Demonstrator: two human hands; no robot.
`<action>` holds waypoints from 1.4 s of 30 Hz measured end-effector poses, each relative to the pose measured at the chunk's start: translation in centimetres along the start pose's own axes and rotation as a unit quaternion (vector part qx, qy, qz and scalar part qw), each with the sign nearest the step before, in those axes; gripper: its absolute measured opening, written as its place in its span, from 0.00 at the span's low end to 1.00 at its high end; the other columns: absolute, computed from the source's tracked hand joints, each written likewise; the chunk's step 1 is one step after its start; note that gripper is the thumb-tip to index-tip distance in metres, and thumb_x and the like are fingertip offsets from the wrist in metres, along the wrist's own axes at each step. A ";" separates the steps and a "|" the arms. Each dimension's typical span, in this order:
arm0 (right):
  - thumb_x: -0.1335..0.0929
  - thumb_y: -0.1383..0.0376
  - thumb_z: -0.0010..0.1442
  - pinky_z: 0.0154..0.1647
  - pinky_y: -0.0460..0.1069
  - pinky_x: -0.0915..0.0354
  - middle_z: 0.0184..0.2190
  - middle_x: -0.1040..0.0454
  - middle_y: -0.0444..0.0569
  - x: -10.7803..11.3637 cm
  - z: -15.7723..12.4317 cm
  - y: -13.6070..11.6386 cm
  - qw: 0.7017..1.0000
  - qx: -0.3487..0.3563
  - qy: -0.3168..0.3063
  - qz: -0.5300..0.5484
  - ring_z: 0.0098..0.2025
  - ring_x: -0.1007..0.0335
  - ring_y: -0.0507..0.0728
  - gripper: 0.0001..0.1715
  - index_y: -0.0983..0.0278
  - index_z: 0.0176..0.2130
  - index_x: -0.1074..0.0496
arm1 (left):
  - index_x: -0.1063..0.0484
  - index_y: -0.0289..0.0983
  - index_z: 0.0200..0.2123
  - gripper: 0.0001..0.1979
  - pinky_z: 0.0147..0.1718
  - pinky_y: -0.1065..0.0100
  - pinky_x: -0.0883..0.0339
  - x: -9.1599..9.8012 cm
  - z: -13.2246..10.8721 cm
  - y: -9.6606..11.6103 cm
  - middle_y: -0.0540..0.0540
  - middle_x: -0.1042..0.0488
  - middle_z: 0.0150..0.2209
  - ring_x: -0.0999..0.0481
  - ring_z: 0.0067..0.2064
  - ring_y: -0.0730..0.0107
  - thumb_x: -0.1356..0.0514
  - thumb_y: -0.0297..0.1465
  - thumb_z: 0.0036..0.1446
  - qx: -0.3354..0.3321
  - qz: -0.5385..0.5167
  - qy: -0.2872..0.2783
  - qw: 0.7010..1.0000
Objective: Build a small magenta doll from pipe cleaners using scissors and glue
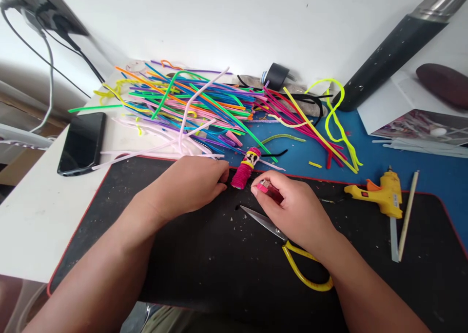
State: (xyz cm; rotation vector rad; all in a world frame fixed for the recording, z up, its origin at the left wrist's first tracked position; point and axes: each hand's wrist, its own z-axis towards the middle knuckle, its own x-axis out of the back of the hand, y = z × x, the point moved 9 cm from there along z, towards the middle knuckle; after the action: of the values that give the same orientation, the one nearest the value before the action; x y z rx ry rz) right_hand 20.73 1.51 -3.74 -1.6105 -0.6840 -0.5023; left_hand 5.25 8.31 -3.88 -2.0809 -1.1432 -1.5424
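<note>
A small pipe-cleaner figure sits between my hands, with a magenta body, yellow bands and a pale face with black marks. A black pipe cleaner sticks out to the right beside it. My left hand is closed just left of the figure; its fingertips are mostly hidden, and whether they touch the figure is unclear. Closed on the other side, my right hand grips a small pink lighter, partly covered by the fingers. Yellow-handled scissors lie under the right hand, blades pointing up-left.
A heap of coloured pipe cleaners spreads behind the black mat. A yellow glue gun and a thin stick lie right. A phone rests left. A dark cylinder leans at back right beside a white box.
</note>
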 end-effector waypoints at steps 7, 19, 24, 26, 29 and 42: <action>0.32 0.62 0.69 0.33 0.50 0.37 0.33 0.17 0.45 0.0 0.1 0.1 0.999 -0.003 0.005 0.042 0.32 0.23 0.57 0.06 0.58 0.41 0.23 | 0.24 0.43 0.37 0.08 0.28 0.63 0.45 0.7 0.1 -0.5 0.48 0.20 0.30 0.24 0.29 0.60 0.43 0.33 0.67 -0.012 -0.037 0.025 0.999; 0.29 0.59 0.70 0.31 0.47 0.35 0.31 0.25 0.43 1.0 0.0 0.2 0.976 -0.031 0.038 0.212 0.32 0.29 0.55 0.08 0.61 0.41 0.22 | 0.21 0.39 0.41 0.08 0.28 0.70 0.41 4.3 -1.1 2.4 0.55 0.25 0.26 0.29 0.27 0.72 0.39 0.35 0.69 -0.072 -0.336 0.167 0.924; 0.29 0.58 0.69 0.31 0.47 0.36 0.31 0.25 0.43 1.2 0.1 0.3 0.971 -0.035 0.045 0.234 0.32 0.29 0.54 0.09 0.61 0.41 0.23 | 0.21 0.39 0.42 0.07 0.29 0.69 0.40 4.2 -0.9 3.0 0.53 0.22 0.29 0.25 0.30 0.70 0.39 0.34 0.70 -0.086 -0.287 0.180 0.937; 0.29 0.58 0.69 0.31 0.47 0.35 0.31 0.24 0.43 1.2 0.1 0.2 0.972 -0.031 0.043 0.228 0.32 0.29 0.55 0.08 0.61 0.41 0.23 | 0.21 0.40 0.42 0.07 0.30 0.70 0.40 4.1 -0.8 3.2 0.52 0.21 0.29 0.24 0.31 0.70 0.40 0.33 0.70 -0.093 -0.268 0.179 0.942; 0.29 0.58 0.68 0.31 0.48 0.35 0.32 0.24 0.43 1.2 0.1 0.1 0.973 -0.027 0.043 0.224 0.32 0.28 0.55 0.08 0.60 0.42 0.23 | 0.21 0.39 0.41 0.07 0.30 0.70 0.40 4.1 -0.9 3.8 0.52 0.22 0.29 0.25 0.29 0.71 0.40 0.31 0.70 -0.118 -0.243 0.182 0.945; 0.29 0.58 0.68 0.35 0.48 0.32 0.33 0.25 0.45 1.2 0.1 0.1 0.968 -0.039 0.026 0.248 0.35 0.29 0.56 0.08 0.61 0.40 0.23 | 0.21 0.39 0.43 0.07 0.31 0.70 0.39 4.3 -1.2 4.3 0.51 0.22 0.30 0.24 0.30 0.70 0.41 0.31 0.71 -0.157 -0.219 0.192 0.944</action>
State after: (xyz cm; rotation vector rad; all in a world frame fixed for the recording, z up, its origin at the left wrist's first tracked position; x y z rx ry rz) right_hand 21.67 1.82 -3.10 -1.7592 -0.2056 -0.2031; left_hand 8.10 6.52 1.36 -1.6393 -1.3323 -2.3501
